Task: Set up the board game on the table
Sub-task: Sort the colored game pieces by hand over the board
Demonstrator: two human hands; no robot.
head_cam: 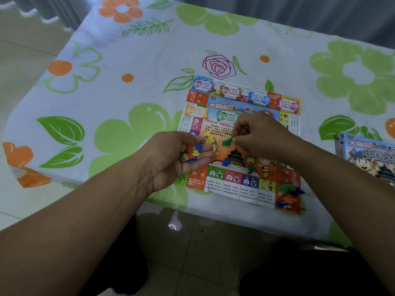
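**A:** Which step is this?

**B:** Sorting the playing pieces, I'd judge. The left hand [181, 154] lies palm up at the board's 9 o'clock edge, its fingers curled round a heap of coloured pieces [191, 152]. The right hand [260, 135], over the middle of the board [235, 189], pinches one green piece [227, 142] just beside the left fingertips.

**A:** And the rest of the game?

**B:** The board lies flat, close to the person's edge of the surface [128, 82]. Money stacks [232, 92] line its 12 o'clock edge. A small heap [290, 190] of green, blue and orange pieces sits on its 5 o'clock corner. The box [372, 157] lies at 3 o'clock, well apart.

**A:** The next move?

**B:** Probably carrying the green piece to that 5 o'clock heap and letting go gently, so nothing scatters. The left palm needs to be level and cupped, or its pieces may spill.

**A:** The room?

**B:** The surface wears a pale cloth printed with green and orange flowers, and a purple rose [219, 66] lies at 12 o'clock from the board. A pale tiled floor [203, 253] shows at 6 o'clock, and a grey curtain [299, 9] hangs at 12.
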